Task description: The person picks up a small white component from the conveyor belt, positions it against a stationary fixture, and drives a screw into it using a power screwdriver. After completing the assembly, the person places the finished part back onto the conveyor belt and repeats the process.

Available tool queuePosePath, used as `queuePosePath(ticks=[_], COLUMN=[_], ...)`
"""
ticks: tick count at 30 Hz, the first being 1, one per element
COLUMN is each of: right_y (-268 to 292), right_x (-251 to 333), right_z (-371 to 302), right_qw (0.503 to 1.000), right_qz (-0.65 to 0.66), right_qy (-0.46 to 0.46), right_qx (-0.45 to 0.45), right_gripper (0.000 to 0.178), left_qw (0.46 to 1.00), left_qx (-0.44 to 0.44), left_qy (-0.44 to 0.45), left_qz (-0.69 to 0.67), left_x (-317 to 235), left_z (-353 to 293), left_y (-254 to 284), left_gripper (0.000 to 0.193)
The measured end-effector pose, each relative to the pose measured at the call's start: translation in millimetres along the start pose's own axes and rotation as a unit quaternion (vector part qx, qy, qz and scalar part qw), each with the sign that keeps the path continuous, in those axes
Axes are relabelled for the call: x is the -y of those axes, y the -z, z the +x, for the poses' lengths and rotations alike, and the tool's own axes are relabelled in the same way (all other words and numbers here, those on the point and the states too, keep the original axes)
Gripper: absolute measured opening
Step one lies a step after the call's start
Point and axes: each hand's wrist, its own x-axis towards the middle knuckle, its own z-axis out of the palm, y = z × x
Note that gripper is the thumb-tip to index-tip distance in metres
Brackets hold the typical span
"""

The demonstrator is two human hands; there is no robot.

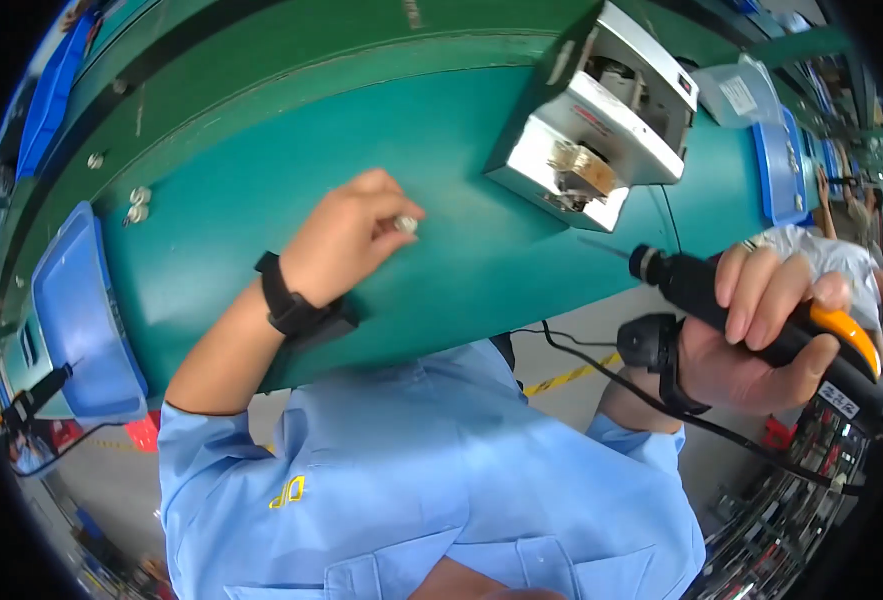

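My left hand (352,235) is over the green tabletop, thumb and fingers pinched round a small round whitish part (407,225). Its exact kind is too small to make out. Off the table's front right edge, my right hand (762,340) is wrapped round a black electric screwdriver (697,285) with an orange lever. The driver's thin bit points up and left, toward a silver-and-grey screw feeder (652,140) whose open front shows a brass-coloured mechanism. Bit and feeder are apart.
A blue tray (82,310) stands at the left, with several small whitish parts (139,205) beyond it. Another blue tray (782,170) and a clear plastic container (737,92) are at the far right. A black cable (602,372) runs below the table edge. A second driver (37,395) is at far left.
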Motion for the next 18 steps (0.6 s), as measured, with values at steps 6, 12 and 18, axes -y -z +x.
queuePosePath(ticks=[6,12,18], right_y=[9.0,16.0,16.0], right_x=[-14.3,-39.3,-45.1], right_z=[17.2,20.4,38.0], right_qw=[0.999,0.999,0.995], right_qz=[-0.02,-0.029,0.031], right_qy=[0.037,0.011,-0.062], right_qx=[-0.005,0.021,0.077], right_gripper=[0.038,0.038,0.036], left_qw=[0.995,0.994,0.991], left_qx=[0.037,0.069,0.075], left_qy=[-0.057,-0.043,-0.027], left_qz=[-0.072,-0.068,-0.109], left_x=[-13.4,-13.8,-15.3], left_z=[9.0,7.0,3.5], left_y=[-36.4,-37.4,-39.8], left_gripper=[0.023,0.023,0.022])
